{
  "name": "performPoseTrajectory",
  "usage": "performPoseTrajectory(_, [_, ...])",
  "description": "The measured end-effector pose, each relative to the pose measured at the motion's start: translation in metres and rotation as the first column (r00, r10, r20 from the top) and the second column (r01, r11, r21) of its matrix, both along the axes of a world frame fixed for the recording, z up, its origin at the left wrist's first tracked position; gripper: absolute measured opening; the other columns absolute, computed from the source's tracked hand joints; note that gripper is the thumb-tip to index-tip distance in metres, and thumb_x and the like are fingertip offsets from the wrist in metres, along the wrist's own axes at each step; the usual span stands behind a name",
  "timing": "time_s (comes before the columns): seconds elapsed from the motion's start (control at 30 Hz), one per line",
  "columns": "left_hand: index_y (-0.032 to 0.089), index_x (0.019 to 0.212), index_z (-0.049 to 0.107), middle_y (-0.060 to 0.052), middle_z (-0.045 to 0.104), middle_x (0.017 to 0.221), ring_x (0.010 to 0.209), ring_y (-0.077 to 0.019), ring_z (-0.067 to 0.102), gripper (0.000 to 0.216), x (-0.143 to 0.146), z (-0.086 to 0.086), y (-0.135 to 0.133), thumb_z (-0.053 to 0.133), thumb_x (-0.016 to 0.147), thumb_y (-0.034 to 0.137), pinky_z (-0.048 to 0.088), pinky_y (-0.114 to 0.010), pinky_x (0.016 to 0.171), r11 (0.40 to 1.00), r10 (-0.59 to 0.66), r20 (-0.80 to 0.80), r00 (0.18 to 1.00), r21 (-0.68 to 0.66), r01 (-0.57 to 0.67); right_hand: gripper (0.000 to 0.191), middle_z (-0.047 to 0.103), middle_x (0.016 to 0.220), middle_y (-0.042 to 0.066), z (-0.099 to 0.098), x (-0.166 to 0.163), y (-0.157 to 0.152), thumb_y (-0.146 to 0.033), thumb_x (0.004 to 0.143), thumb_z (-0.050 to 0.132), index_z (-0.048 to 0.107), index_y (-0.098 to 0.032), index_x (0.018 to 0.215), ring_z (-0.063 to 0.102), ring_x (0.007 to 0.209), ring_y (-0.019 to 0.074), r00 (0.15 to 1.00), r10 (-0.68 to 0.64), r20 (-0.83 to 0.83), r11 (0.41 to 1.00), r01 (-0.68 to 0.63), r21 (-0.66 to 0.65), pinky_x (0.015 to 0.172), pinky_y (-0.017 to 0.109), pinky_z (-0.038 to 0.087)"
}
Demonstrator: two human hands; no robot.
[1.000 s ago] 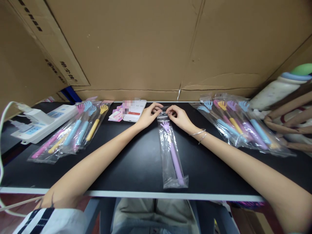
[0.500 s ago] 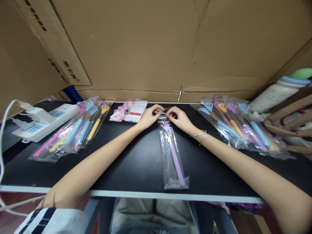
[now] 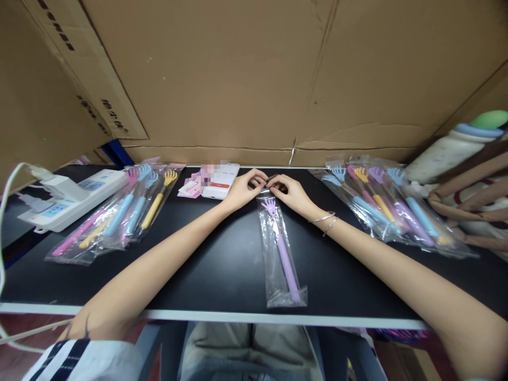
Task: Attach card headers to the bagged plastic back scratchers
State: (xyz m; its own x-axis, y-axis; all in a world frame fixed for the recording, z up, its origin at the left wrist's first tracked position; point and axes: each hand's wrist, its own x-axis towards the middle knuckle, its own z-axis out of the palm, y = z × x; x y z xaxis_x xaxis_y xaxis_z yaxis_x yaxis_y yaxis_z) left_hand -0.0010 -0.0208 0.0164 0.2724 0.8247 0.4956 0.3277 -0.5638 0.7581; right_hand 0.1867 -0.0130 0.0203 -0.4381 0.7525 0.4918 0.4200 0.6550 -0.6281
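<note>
Bag point(image 3: 273, 270), centre to lower centre of the frame, scratcher point(image 3: 286, 264) inside: the bag's top is pinched by the fingers of the left hand point(image 3: 246, 189) and right hand point(image 3: 291, 194), best held flat and evenly taut.

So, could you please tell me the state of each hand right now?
Left hand: closed, pinching the far end of the middle bag.
Right hand: closed, pinching that same end.

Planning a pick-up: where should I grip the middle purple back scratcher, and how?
Likely by the thick handle, from above on the near side: it lies flat in its clear bag, whose far end the left hand and right hand occupy.
</note>
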Motion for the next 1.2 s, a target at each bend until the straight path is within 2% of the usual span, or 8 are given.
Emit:
performPoseTrajectory(0.13, [0.017, 0.099, 0.059, -0.004, 0.068, 0.091, 0.084, -0.0131, 0.064, 0.018, 0.001, -0.002, 0.002, 0.057, 0.082, 0.024, 0.047, -0.021, 0.065, 1.0, 0.0, -0.018, 1.0, -0.007, 0.0, 0.01, 0.065, 0.088, 0.004, -0.002, 0.001, 0.001, -0.019, 0.079, 0.056, 0.065, -0.02, 0.083, 0.058, 0.078, 0.0166, 1.0, -0.013, 0.023, 1.0, 0.013, 0.01, 0.073, 0.032, 0.045])
performPoseTrajectory(0.27, [0.017, 0.103, 0.059, -0.005, 0.069, 0.096, 0.09, -0.0143, 0.065, 0.02, 0.0, -0.004, 0.004, 0.052, 0.085, 0.022, 0.049, -0.025, 0.077, 0.999, -0.003, -0.036, 0.999, -0.045, 0.001, 0.008, 0.063, 0.086, 0.004, -0.001, 0.0, 0.001, -0.022, 0.081, 0.056, 0.063, -0.02, 0.082, 0.057, 0.078, 0.0172, 1.0, -0.016, 0.025, 1.0, 0.015, 0.017, 0.073, 0.032, 0.045])
performPoseTrajectory(0.43, [0.017, 0.099, 0.06, -0.004, 0.07, 0.096, 0.089, -0.0142, 0.067, 0.018, -0.001, -0.003, 0.003, 0.049, 0.084, 0.019, 0.05, -0.027, 0.084, 0.996, -0.039, 0.017, 0.999, -0.076, 0.04, 0.007, 0.061, 0.085, 0.004, 0.0, 0.0, -0.001, -0.024, 0.083, 0.056, 0.062, -0.022, 0.083, 0.055, 0.083, 0.0196, 0.997, -0.015, 0.076, 0.995, 0.008, 0.095, 0.074, 0.034, 0.044])
performPoseTrajectory(0.6, [0.017, 0.094, 0.063, -0.004, 0.071, 0.094, 0.09, -0.0161, 0.068, 0.019, 0.004, -0.002, 0.002, 0.051, 0.08, 0.013, 0.05, -0.03, 0.086, 0.993, 0.047, 0.059, 0.997, -0.113, -0.04, 0.008, 0.061, 0.087, 0.005, 0.002, -0.001, -0.004, -0.025, 0.085, 0.055, 0.062, -0.022, 0.084, 0.055, 0.086, 0.0208, 0.996, -0.013, 0.086, 0.99, 0.0, 0.143, 0.078, 0.035, 0.043])
performPoseTrajectory(0.7, [0.018, 0.094, 0.065, -0.003, 0.072, 0.096, 0.092, -0.0173, 0.068, 0.02, 0.008, -0.004, 0.003, 0.051, 0.08, 0.013, 0.05, -0.031, 0.089, 0.988, 0.085, 0.088, 0.993, -0.135, -0.073, 0.009, 0.06, 0.087, 0.005, 0.002, -0.002, -0.003, -0.025, 0.085, 0.054, 0.062, -0.021, 0.084, 0.055, 0.084, 0.0198, 0.999, -0.007, 0.031, 0.995, 0.004, 0.099, 0.076, 0.034, 0.044])
performPoseTrajectory(0.87, [0.019, 0.099, 0.066, -0.003, 0.072, 0.091, 0.087, -0.0179, 0.068, 0.021, 0.01, -0.011, 0.007, 0.048, 0.088, 0.025, 0.052, -0.033, 0.087, 0.984, 0.057, 0.145, 0.988, -0.176, -0.031, 0.013, 0.061, 0.089, 0.005, 0.0, 0.0, 0.001, -0.031, 0.085, 0.054, 0.061, -0.02, 0.083, 0.057, 0.081, 0.0175, 0.996, -0.021, -0.089, 1.0, 0.019, -0.024, 0.071, 0.031, 0.045])
performPoseTrajectory(1.0, [0.019, 0.101, 0.066, -0.003, 0.073, 0.087, 0.086, -0.0179, 0.068, 0.024, 0.01, -0.012, 0.007, 0.046, 0.09, 0.028, 0.051, -0.034, 0.088, 0.984, 0.053, 0.134, 0.99, -0.176, -0.029, 0.016, 0.061, 0.088, 0.005, -0.002, 0.0, 0.003, -0.034, 0.084, 0.055, 0.06, -0.02, 0.083, 0.056, 0.082, 0.0173, 0.992, -0.014, -0.128, 0.999, 0.009, -0.045, 0.071, 0.03, 0.045])
performPoseTrajectory(1.2, [0.018, 0.102, 0.065, -0.004, 0.073, 0.096, 0.095, -0.0185, 0.068, 0.024, 0.01, -0.008, 0.003, 0.045, 0.091, 0.027, 0.049, -0.033, 0.092, 0.988, 0.053, 0.112, 0.992, -0.148, -0.036, 0.016, 0.062, 0.089, 0.005, -0.002, -0.001, 0.002, -0.033, 0.085, 0.053, 0.06, -0.019, 0.085, 0.057, 0.082, 0.0178, 0.994, -0.011, -0.109, 0.999, 0.007, -0.038, 0.072, 0.031, 0.045])
